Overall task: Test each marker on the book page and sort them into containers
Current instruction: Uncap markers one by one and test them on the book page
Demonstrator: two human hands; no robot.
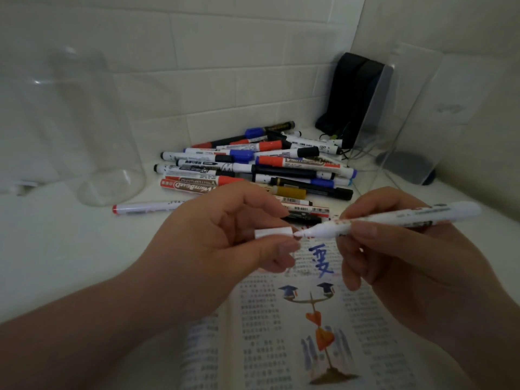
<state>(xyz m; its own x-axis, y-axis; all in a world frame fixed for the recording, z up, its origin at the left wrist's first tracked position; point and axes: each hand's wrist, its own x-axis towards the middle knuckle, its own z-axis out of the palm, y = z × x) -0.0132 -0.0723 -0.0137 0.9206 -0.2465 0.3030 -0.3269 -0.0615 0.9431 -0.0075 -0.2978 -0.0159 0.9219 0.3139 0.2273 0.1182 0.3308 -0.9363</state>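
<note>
Hands hover over the open book [281,319] at the counter's [70,249] near edge, so the page is close for testing. The left hand [225,235] pinches the white cap [273,232]; the right hand's [394,249] grip curls round the white marker [394,218], tip facing the cap.

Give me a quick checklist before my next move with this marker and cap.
1. Grip on marker by right hand: ok.
2. Pinch on cap by left hand: ok.
3. Is tip lined up with the cap opening: ok, close to it.
4. Is book page open below the hands: ok.
5. Has this marker been tested: cannot tell; only a blue mark shows on the page.
6. Are jar, left, and clear box, right, upright: ok.
</note>
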